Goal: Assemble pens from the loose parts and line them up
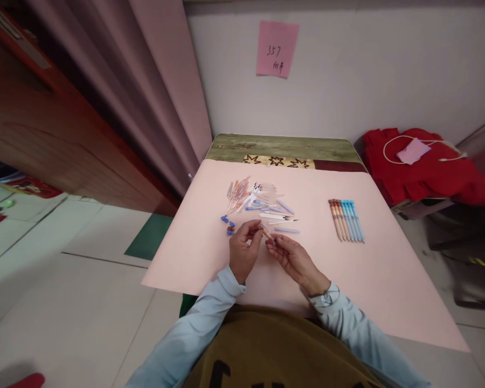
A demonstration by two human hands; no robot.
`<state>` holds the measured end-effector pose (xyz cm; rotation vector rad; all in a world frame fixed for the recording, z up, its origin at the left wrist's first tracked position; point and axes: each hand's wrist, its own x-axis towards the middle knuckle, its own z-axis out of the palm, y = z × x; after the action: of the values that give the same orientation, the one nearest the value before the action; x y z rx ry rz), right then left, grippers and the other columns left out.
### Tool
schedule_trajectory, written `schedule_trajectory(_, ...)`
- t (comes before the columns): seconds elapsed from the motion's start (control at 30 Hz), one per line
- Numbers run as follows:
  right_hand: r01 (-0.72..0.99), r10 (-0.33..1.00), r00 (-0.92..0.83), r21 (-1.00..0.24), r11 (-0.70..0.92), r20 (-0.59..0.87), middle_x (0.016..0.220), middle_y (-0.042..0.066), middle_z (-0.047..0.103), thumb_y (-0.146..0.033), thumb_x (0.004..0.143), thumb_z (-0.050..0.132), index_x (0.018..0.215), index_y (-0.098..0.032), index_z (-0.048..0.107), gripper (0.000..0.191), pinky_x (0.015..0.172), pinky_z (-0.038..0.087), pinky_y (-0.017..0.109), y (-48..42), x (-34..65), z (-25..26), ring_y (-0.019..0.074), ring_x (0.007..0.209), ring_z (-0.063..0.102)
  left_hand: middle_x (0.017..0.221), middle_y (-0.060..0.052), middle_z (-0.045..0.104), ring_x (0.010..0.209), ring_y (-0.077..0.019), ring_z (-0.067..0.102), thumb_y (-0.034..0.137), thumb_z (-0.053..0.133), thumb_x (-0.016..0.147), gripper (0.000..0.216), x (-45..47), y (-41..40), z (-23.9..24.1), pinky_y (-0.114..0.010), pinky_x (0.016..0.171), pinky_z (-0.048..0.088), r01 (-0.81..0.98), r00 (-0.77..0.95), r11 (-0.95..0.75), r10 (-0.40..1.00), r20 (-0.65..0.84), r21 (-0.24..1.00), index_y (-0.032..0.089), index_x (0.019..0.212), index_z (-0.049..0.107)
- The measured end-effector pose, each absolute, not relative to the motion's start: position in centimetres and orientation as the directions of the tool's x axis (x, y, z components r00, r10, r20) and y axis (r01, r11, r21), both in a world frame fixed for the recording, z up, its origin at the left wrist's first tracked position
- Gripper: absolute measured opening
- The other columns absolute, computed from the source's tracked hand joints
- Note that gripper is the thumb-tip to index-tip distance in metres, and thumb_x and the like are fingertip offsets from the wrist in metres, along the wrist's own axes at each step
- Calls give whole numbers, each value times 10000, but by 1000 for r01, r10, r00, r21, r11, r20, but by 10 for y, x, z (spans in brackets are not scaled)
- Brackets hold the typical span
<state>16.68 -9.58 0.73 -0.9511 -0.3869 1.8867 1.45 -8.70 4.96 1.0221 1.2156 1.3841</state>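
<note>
Between my two hands, over the near middle of the pink sheet (202, 242), is a light orange pen barrel (268, 235). My left hand (243, 251) pinches its upper end, where a small brown part shows. The fingers of my right hand (294, 260) close on its lower end. Just beyond lies a loose pile of pen parts: orange barrels (238, 194), white refills (271, 216) with dark tips, and blue barrels (286, 230). Small blue caps (225, 219) and a brown cap (230, 229) lie left of my left hand.
A row of several brown-topped and blue-topped pens (346, 222) lies on the right of the sheet. Behind it the green table top (283, 144) shows. Red cloth (424, 180) with a white cable stands at the right. A pink note (277, 49) hangs on the wall.
</note>
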Motion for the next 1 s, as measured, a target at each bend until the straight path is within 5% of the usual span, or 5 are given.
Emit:
schedule_trajectory(0.27, -585, 869, -195, -657, -475, -455, 847, 42, 747, -259, 736, 830, 959, -154, 715, 271, 706, 592, 198, -96, 171, 1, 112, 743, 711, 791, -30, 714, 637, -112, 644, 267, 777, 744, 248, 9, -77, 38, -241, 635, 532, -298, -243, 29, 964, -105, 954, 144, 947, 702)
schedule_trajectory(0.6, -448, 920, -89, -810, -379, -382, 813, 28, 721, -409, 711, 817, 972, -168, 704, 373, 705, 571, 232, -88, 172, -7, 110, 709, 673, 791, -24, 710, 662, -112, 671, 281, 853, 667, 359, 9, -83, 11, -235, 646, 556, -645, -59, 221, 940, -336, 732, 131, 911, 638)
schedule_trajectory(0.77, 41, 990, 68, -992, -123, -120, 804, 18, 702, -445, 866, 631, 1054, -205, 631, 305, 605, 521, 257, -90, 176, -10, 134, 631, 631, 806, -21, 706, 676, -118, 674, 261, 801, 753, 277, 5, -91, 2, -236, 650, 567, -694, -17, 184, 962, -272, 696, 153, 918, 606)
schedule_trajectory(0.9, 569, 981, -4, -806, 163, 196, 881, 53, 726, -346, 936, 502, 985, -209, 669, 221, 733, 509, 296, -92, 181, -7, 182, 772, 662, 838, -21, 698, 652, -83, 644, 186, 747, 806, 202, -12, -91, -1, -176, 587, 546, -783, 112, 264, 951, -290, 563, 154, 955, 615)
schedule_trajectory(1.0, 687, 960, -57, -687, 236, 273, 992, 61, 741, -292, 936, 485, 1016, -213, 683, 227, 796, 509, 307, -89, 180, -10, 204, 892, 684, 857, -19, 694, 626, -55, 626, 152, 689, 853, 137, -23, -89, -2, -135, 554, 532, -835, 179, 307, 936, -302, 457, 157, 975, 627)
